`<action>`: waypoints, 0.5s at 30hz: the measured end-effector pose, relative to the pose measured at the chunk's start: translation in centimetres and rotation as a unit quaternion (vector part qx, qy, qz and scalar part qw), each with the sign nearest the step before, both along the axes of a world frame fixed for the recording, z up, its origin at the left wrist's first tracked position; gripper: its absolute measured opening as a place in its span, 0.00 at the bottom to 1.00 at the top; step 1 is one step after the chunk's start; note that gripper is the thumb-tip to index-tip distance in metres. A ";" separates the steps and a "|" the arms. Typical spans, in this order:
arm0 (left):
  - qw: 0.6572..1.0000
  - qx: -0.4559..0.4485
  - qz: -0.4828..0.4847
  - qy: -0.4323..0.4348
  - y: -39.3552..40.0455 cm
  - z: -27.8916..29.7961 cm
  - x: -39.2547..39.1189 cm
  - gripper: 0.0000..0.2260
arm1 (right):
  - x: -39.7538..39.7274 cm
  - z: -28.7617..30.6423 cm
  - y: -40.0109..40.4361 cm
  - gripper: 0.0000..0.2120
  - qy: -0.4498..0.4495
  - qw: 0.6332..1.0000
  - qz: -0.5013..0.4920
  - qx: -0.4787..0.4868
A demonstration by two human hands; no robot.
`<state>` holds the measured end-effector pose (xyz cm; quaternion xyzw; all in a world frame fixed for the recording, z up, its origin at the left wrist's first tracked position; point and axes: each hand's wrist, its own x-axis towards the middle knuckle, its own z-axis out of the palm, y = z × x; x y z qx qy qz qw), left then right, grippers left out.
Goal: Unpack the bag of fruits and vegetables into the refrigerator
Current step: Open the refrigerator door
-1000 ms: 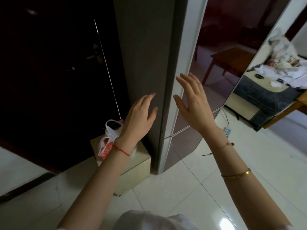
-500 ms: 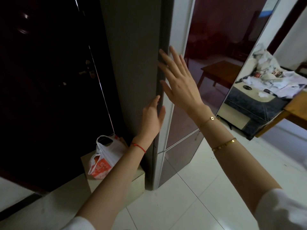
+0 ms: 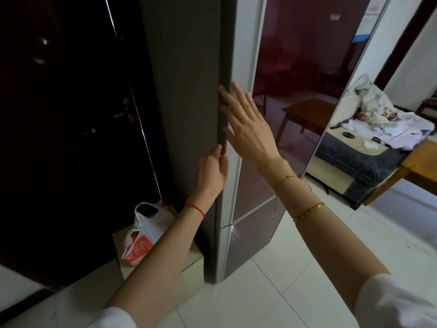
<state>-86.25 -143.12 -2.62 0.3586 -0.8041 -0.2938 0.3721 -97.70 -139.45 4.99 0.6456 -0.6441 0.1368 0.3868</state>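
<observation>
The refrigerator (image 3: 283, 114) stood upright, its long axis running floor to top, and its glossy dark-red door faced toward 3 o'clock of the view, while its grey side panel faced the camera's left. The door was closed, with a thin seam lower down separating the upper door from a lower one.

The right hand (image 3: 250, 133) lay at the door's left edge, about the centre of the view, fingers straight and slightly spread, pointing up toward 11 o'clock; the fingertips (image 3: 223, 91) reached the dark gap between side panel and door. Whether they hooked behind the edge could not be told. Two gold bracelets sat on that forearm.

The left hand (image 3: 212, 171) was just below it, toward 6 o'clock from the right hand, flat against the same corner with fingers straight and together, pointing up toward 12 o'clock, the thumb resting against the white door edge. A red string circled its wrist.

The bag (image 3: 144, 235), white plastic with an orange printed patch, sat upright with its handles up on a pale low box (image 3: 191, 263) at about 7 o'clock, just beside the refrigerator's base and before a dark door (image 3: 71, 114). Its contents could not be seen.
</observation>
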 end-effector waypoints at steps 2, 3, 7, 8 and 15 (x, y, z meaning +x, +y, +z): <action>1.000 -0.002 0.000 0.005 0.4 0.0 0.1 0.14 | 0.1 -0.1 0.3 0.20 -0.007 1.000 0.005 -0.009; 1.000 -0.005 -0.002 0.008 0.8 -0.1 0.1 0.14 | 0.1 -0.3 0.6 0.21 -0.015 1.000 0.010 -0.018; 0.998 -0.030 -0.045 0.025 3.7 -0.7 0.3 0.12 | -0.2 -1.4 3.7 0.22 -0.048 0.996 0.025 -0.074; 0.997 -0.038 -0.062 0.032 4.4 -1.0 0.2 0.12 | -0.3 -1.7 4.6 0.22 -0.050 0.995 0.021 -0.086; 0.986 -0.118 -0.103 0.060 6.5 -1.4 -0.8 0.19 | -1.3 -2.9 11.0 0.27 -0.093 0.984 -0.024 -0.151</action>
